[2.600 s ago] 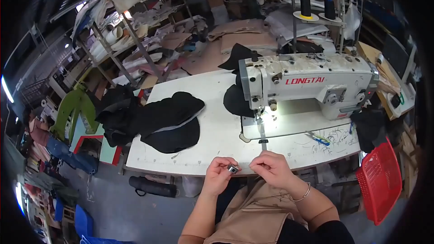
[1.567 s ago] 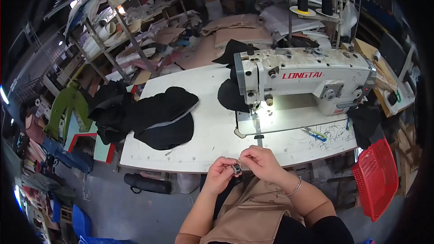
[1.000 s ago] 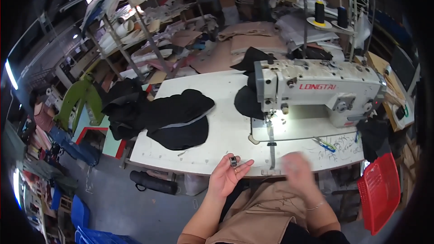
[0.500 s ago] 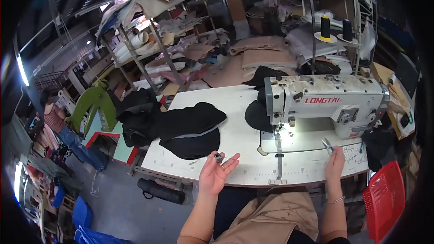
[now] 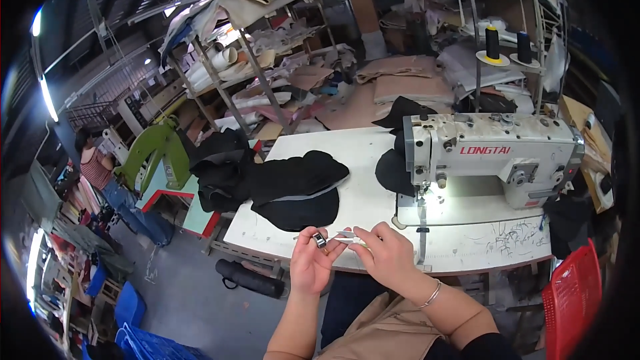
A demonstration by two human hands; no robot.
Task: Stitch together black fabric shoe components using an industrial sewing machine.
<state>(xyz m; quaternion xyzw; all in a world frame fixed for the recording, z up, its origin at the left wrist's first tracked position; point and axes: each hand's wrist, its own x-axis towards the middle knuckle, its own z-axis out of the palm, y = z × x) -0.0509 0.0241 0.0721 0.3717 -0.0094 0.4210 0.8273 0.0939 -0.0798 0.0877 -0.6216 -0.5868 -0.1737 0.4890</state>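
Over the front edge of the white sewing table (image 5: 373, 217) my two hands meet. My left hand (image 5: 309, 268), palm up, pinches a small silver bobbin case (image 5: 320, 241) between thumb and fingers. From the right, my right hand (image 5: 388, 252) grips a small pair of scissors (image 5: 347, 235), its blades pointing left close beside the bobbin case. Any thread between them is too fine to make out. Beyond my hands lie black cut fabric pieces (image 5: 300, 183). To the right stands a white sewing machine (image 5: 490, 147) with its lamp lit and black fabric (image 5: 393, 172) left of its needle.
A red plastic basket (image 5: 573, 293) stands at the right of the table. Two dark thread cones (image 5: 493, 43) sit on a stand behind the machine. Left are a green press machine (image 5: 150, 157) and a person in a striped top (image 5: 97, 167). Loaded shelves (image 5: 257, 80) fill the back.
My right hand has swung left from the table's right side, bringing the scissors up to the bobbin case. My left hand still holds the case. The view has shifted slightly.
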